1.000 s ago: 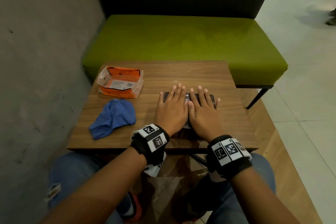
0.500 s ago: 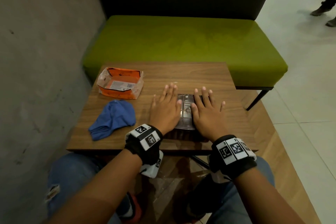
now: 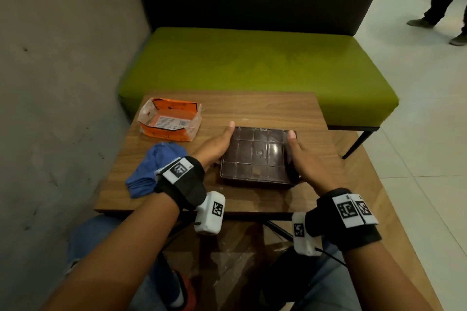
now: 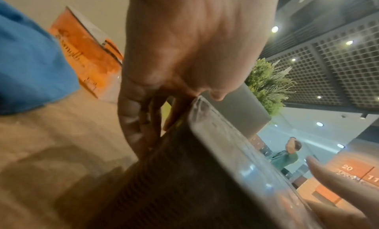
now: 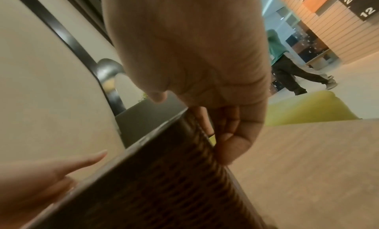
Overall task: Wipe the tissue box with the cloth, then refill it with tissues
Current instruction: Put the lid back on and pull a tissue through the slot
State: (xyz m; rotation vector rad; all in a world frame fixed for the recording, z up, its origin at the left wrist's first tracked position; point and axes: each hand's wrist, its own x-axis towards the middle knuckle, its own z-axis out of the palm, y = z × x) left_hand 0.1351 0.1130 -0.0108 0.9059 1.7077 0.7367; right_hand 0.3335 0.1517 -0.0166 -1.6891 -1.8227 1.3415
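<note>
A dark brown tissue box [image 3: 255, 156] with a clear gridded panel facing up lies on the wooden table [image 3: 252, 108]. My left hand [image 3: 214, 146] holds its left side, thumb on the top edge and fingers [image 4: 139, 119] down the wall. My right hand [image 3: 308, 159] holds the right side the same way, fingers [image 5: 231, 135] along the ribbed wall [image 5: 153, 184]. A crumpled blue cloth [image 3: 154, 169] lies left of the box, by my left wrist. The opened orange tissue pack [image 3: 169, 121] sits at the table's far left.
A concrete wall [image 3: 63, 108] runs close along the table's left side. Behind the table stands a green bench [image 3: 252, 63] with a dark backrest. A person's legs [image 3: 442, 7] are on the tiled floor at the far right.
Both hands slid off the top of the box, apart and down to its left and right sides. The gridded panel now shows. A walking person has come into view.
</note>
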